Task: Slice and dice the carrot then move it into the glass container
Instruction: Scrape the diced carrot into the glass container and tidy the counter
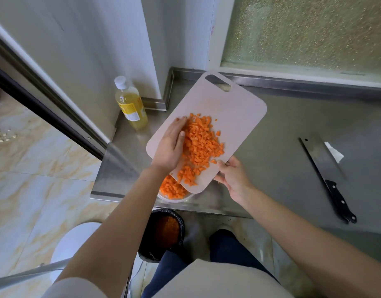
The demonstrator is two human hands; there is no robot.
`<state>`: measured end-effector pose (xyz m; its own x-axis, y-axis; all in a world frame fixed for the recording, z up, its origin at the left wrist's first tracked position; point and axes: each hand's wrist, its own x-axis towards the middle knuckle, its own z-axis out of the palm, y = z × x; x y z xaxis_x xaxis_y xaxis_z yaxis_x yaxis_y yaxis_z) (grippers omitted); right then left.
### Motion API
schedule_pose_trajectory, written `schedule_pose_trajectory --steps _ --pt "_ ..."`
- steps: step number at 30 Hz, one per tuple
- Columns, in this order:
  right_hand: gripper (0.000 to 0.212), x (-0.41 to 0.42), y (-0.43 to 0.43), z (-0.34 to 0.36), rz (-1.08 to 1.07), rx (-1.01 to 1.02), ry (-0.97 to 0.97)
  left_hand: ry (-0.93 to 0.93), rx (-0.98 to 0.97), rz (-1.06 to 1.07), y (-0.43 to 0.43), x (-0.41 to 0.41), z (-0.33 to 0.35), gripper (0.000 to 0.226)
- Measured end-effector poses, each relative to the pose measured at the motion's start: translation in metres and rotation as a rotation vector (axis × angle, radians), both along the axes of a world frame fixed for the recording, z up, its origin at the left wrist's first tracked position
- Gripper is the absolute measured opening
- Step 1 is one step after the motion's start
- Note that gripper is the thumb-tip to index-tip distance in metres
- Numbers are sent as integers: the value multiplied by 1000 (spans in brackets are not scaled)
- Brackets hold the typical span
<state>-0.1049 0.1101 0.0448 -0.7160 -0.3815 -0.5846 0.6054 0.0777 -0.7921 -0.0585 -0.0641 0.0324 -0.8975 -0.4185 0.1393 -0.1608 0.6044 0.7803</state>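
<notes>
Head view: the board (228,112) is lifted off the desk (282,130) and tipped, its long axis running from the handle hole at 1 o'clock down to the low end at 7 o'clock. The right hand (232,177) grips the near corner, thumb on top, fingers curled underneath. The left hand (171,147) lies flat on the board, fingers (181,125) straight against the 9 o'clock side of the carrot (200,145), so it is the nearer hand for sweeping. The pile lies toward 5 o'clock of those fingers. The container (176,200) sits right under the low end with some dice already in it. Most of it is hidden by board and forearm; only a strip of rim shows. The knife (327,173) lies well apart at 3 o'clock.
</notes>
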Motion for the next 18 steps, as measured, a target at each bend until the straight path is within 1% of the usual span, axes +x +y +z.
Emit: schedule_pose_trajectory --steps 3,8,15,18 --pt "27 -2 -3 -3 -38 2 -12 33 73 -16 4 4 -6 42" --pt "25 -4 -15 -6 -100 9 -59 22 96 -43 3 20 -9 37" --pt "26 -8 -25 -5 -78 40 -15 -17 1 -141 2 65 -18 36" --pt "26 -9 -27 -3 -64 49 7 -9 -52 -162 2 82 -18 40"
